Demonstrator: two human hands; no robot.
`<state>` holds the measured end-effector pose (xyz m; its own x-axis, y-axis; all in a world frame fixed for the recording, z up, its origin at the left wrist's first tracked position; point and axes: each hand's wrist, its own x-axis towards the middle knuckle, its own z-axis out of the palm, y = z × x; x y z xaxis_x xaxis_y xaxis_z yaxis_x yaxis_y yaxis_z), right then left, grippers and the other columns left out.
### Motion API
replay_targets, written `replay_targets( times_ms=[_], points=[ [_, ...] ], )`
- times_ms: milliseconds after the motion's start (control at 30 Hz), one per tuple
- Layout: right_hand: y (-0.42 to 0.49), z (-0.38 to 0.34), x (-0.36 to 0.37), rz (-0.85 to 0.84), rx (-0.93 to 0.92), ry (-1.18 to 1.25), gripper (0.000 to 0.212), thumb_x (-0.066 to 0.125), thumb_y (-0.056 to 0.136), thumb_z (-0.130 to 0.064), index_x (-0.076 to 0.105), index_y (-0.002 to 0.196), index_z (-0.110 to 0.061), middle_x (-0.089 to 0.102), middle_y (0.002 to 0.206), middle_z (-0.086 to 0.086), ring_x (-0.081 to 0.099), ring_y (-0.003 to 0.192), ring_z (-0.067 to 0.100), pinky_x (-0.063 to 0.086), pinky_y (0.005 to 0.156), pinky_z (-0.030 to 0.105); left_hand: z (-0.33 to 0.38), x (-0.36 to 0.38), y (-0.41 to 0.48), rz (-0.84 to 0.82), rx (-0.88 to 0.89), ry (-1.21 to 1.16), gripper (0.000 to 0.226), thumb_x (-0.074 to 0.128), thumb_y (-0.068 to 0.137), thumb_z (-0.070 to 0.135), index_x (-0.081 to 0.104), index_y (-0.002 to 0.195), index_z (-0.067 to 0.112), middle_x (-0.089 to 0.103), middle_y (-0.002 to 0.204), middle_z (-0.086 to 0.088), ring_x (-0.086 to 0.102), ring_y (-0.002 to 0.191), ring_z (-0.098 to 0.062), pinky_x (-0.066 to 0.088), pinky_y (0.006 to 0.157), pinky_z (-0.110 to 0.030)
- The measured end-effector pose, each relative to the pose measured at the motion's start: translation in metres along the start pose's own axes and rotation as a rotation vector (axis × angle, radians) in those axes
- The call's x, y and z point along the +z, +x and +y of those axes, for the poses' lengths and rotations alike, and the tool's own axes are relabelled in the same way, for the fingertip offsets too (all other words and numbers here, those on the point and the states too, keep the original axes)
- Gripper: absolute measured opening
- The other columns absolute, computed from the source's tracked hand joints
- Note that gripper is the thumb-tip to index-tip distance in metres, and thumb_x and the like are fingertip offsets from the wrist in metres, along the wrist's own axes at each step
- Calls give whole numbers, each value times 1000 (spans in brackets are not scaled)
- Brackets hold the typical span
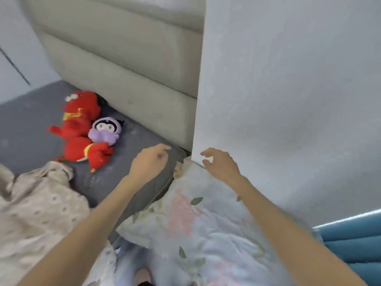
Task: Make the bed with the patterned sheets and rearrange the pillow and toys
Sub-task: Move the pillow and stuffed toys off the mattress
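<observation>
A grey mattress [37, 124] lies bare against a beige padded headboard [132, 65]. On it lie a red plush toy [82, 129] and a small purple plush toy [106, 130] resting against the red one. A floral patterned sheet [191, 221] is bunched beside the mattress corner, along the wall. My left hand [151, 162] rests on the mattress corner with relaxed fingers, holding nothing. My right hand [221, 163] hovers by the wall corner above the sheet, fingers loosely curled and empty.
A beige dotted blanket [35, 205] is crumpled on the mattress at the lower left. A pale wall [288, 89] juts out at the right, right beside the bed corner. A blue padded edge [354, 240] shows at the lower right.
</observation>
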<state>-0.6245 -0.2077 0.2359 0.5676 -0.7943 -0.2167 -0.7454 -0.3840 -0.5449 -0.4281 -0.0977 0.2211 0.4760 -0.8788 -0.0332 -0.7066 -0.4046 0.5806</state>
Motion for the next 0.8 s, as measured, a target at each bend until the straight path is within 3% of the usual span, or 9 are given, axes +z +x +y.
replay_targets(
  times_ms=[300,400,500,633,700,800],
  points=[
    [52,-148,55,-103,-241,22,32,53,93,-19,60,124,-21,62,126,-5,55,118,14,43,99,29,-127,-109,-20,208,-244,-172,28,53,91,16,64,116,21,68,110,3,61,90,-15,46,79,-26],
    [75,-196,83,-145,-278,0,31,55,92,-20,60,123,-21,63,123,-3,55,117,15,42,99,28,-172,-145,-17,222,-315,-217,27,53,92,16,63,116,23,69,110,1,62,99,-18,47,86,-28],
    [97,-242,112,-189,-288,-24,32,54,91,-21,60,123,-24,63,123,-3,56,116,18,44,100,35,-213,-178,-12,244,-352,-231,27,54,92,14,62,117,20,68,110,-1,60,99,-15,43,83,-24],
    [120,-300,144,-215,-312,-47,34,52,91,-19,60,123,-23,62,124,-3,53,118,20,45,98,37,-263,-219,-9,236,-426,-257,31,52,93,15,59,123,18,66,117,-5,59,110,-22,44,97,-35],
    [131,-325,157,-232,-318,-58,34,49,92,-18,59,124,-25,60,127,-3,52,120,20,45,98,35,-284,-235,-6,230,-445,-267,32,50,93,16,58,124,18,65,118,-5,60,108,-24,45,97,-38],
    [149,-356,173,-264,-320,-83,35,48,93,-18,59,126,-22,58,131,1,50,123,24,44,98,35,-307,-253,-1,214,-468,-273,32,49,94,17,57,124,19,64,118,-4,59,109,-21,43,91,-31]
  ],
)
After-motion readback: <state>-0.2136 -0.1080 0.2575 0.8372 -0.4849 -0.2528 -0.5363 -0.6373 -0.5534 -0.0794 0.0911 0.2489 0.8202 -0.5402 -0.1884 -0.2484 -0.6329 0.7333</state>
